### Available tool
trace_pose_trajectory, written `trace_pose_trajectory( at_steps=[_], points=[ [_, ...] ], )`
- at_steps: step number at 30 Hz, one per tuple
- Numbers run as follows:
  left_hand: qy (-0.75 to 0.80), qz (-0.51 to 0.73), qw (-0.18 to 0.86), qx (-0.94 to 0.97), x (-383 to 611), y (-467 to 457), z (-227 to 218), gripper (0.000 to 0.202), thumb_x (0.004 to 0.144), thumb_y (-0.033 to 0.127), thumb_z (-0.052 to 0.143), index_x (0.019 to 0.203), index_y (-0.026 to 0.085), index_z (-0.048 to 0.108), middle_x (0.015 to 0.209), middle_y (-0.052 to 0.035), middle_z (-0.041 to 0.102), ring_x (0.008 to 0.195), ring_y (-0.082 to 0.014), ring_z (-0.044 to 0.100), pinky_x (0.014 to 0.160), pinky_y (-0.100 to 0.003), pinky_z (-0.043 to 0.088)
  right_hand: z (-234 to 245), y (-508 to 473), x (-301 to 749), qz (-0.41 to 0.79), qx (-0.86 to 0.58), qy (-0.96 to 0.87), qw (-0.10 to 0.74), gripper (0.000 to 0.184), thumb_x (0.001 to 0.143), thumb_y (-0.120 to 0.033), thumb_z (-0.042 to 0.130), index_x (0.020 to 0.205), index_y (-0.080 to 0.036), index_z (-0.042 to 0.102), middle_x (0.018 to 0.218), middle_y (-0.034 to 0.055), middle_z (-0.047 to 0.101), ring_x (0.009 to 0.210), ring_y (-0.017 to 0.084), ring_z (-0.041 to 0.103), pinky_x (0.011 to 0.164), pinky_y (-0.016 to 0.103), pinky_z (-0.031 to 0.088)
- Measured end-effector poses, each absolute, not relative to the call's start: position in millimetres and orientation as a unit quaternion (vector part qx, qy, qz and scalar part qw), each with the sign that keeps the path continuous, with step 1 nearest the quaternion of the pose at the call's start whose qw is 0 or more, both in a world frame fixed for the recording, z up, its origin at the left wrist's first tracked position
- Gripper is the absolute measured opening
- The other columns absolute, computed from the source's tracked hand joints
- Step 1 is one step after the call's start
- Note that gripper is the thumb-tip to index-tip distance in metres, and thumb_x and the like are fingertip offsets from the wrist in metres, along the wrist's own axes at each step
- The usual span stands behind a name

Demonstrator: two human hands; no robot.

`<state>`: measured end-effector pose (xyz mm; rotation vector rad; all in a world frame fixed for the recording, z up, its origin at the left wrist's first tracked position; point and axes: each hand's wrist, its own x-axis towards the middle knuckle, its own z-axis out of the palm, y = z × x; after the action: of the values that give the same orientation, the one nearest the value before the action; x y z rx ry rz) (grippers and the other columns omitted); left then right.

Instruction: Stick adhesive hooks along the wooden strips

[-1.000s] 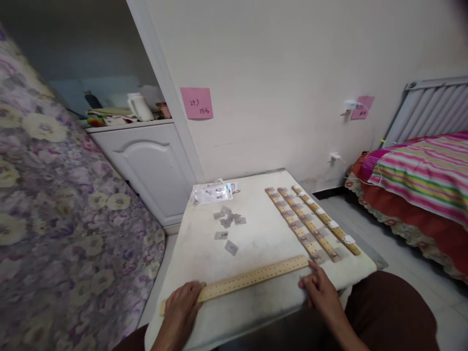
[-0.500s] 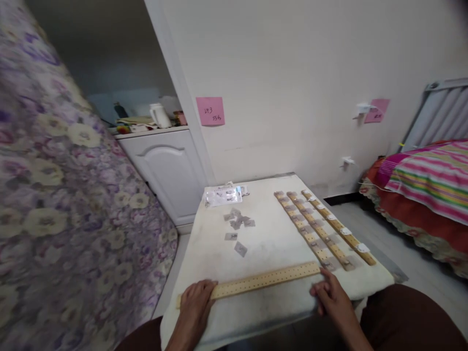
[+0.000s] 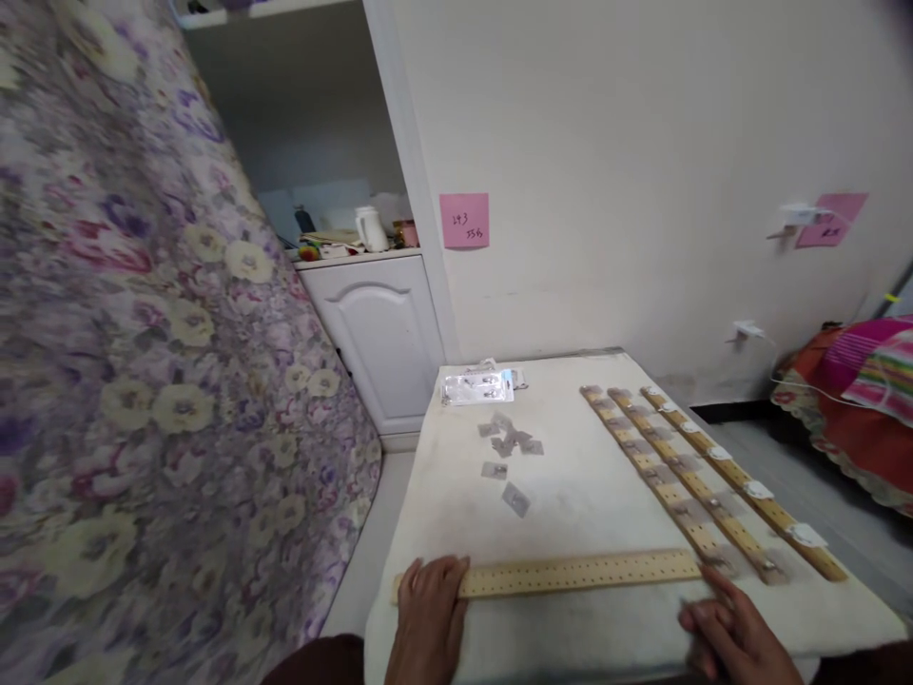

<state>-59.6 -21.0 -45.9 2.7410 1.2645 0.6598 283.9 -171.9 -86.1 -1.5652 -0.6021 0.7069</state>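
Observation:
A long perforated wooden strip (image 3: 577, 574) lies across the near edge of a white table (image 3: 599, 495). My left hand (image 3: 430, 616) rests flat on the strip's left end, fingers stretched out. My right hand (image 3: 734, 637) sits by the strip's right end with fingers loosely curled on the tabletop, slightly blurred, holding nothing I can see. Three more wooden strips (image 3: 703, 485) carrying small clear packets lie side by side at the right of the table.
Several small clear packets (image 3: 510, 452) lie loose mid-table, with a larger plastic bag (image 3: 479, 386) behind them. A floral mattress (image 3: 143, 381) leans on the left. A white cabinet (image 3: 378, 323) stands behind; a striped bed (image 3: 870, 390) is at the right.
The view has swung left, so the table and strips appear further right. My hands stay at the two ends of the strip; the right hand sits lower in view.

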Motion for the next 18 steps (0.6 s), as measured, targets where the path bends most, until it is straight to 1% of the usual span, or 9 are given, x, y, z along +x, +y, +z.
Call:
trace_pose_trajectory(
  at_steps=[1,3,5,6,8,10,12,15,18],
  points=[
    [0.408,0.224,0.027,0.884,-61,-21,-47,0.041,0.084,0.024,0.045,0.126,0.029,0.046,0.115,-0.007,0.06,0.111,-0.0217,0.052,0.104,-0.053,0.028,-83,-174,284,0.293,-0.693,-0.261,0.605,0.073,0.07,-0.063,0.051,0.127,-0.022,0.033,0.061,-0.0033,0.058,0.035,0.012,0.042,0.039,0.027,0.037],
    [0.422,0.256,0.032,0.869,-66,-21,-52,0.041,0.083,0.026,0.048,0.124,0.029,0.047,0.117,-0.0065,0.059,0.113,-0.023,0.051,0.104,-0.053,0.028,-73,-174,284,0.255,-0.725,-0.273,0.578,0.066,0.069,-0.062,0.053,0.123,-0.025,0.041,0.064,-0.0014,0.06,0.044,0.016,0.05,0.041,0.027,0.04],
    [0.46,0.301,0.051,0.834,-73,-21,-56,0.037,0.083,0.027,0.048,0.12,0.027,0.051,0.118,-0.0069,0.057,0.114,-0.0234,0.05,0.102,-0.05,0.033,-58,-166,283,0.229,-0.739,-0.317,0.549,0.049,0.069,-0.057,0.056,0.108,-0.027,0.054,0.073,0.0016,0.064,0.067,0.02,0.06,0.053,0.027,0.046],
    [0.487,0.326,0.065,0.808,-76,-20,-58,0.034,0.083,0.028,0.048,0.117,0.025,0.052,0.118,-0.0076,0.056,0.114,-0.0233,0.049,0.101,-0.048,0.036,-50,-158,281,0.234,-0.737,-0.349,0.529,0.04,0.07,-0.054,0.057,0.1,-0.026,0.058,0.079,0.0022,0.066,0.075,0.021,0.06,0.059,0.027,0.047],
    [0.536,0.373,0.097,0.751,-84,-20,-58,0.031,0.085,0.03,0.045,0.112,0.022,0.055,0.118,-0.0085,0.055,0.114,-0.0229,0.048,0.099,-0.044,0.04,-36,-132,272,0.264,-0.71,-0.436,0.486,0.029,0.075,-0.048,0.055,0.092,-0.025,0.06,0.077,0.0014,0.065,0.072,0.02,0.059,0.061,0.027,0.046],
    [0.567,0.407,0.13,0.705,-91,-20,-57,0.029,0.085,0.032,0.043,0.109,0.021,0.056,0.117,-0.0081,0.054,0.114,-0.0224,0.048,0.1,-0.043,0.04,-27,-97,257,0.272,-0.675,-0.509,0.46,0.021,0.077,-0.041,0.053,0.084,-0.023,0.062,0.07,0.0,0.062,0.068,0.018,0.056,0.062,0.026,0.044],
    [0.578,0.431,0.155,0.676,-95,-20,-55,0.028,0.084,0.034,0.043,0.106,0.021,0.057,0.115,-0.0069,0.055,0.112,-0.0221,0.05,0.1,-0.042,0.039,-26,-58,241,0.269,-0.65,-0.549,0.452,0.017,0.074,-0.035,0.054,0.078,-0.021,0.062,0.065,-0.0013,0.059,0.064,0.016,0.054,0.061,0.026,0.042],
    [0.583,0.454,0.18,0.649,-97,-19,-57,0.028,0.084,0.035,0.044,0.103,0.021,0.057,0.113,-0.0059,0.056,0.11,-0.0217,0.051,0.101,-0.041,0.039,-37,-10,219,0.273,-0.664,-0.533,0.449,0.02,0.07,-0.029,0.054,0.085,-0.019,0.062,0.066,-0.0022,0.059,0.064,0.016,0.054,0.061,0.026,0.041],
    [0.583,0.471,0.206,0.629,-96,-20,-59,0.027,0.084,0.034,0.043,0.103,0.021,0.057,0.113,-0.0058,0.056,0.11,-0.0213,0.05,0.102,-0.041,0.037,-50,17,207,0.282,-0.686,-0.511,0.435,0.015,0.067,-0.027,0.056,0.078,-0.018,0.062,0.063,-0.0025,0.059,0.062,0.014,0.053,0.059,0.024,0.039]
  ],
)
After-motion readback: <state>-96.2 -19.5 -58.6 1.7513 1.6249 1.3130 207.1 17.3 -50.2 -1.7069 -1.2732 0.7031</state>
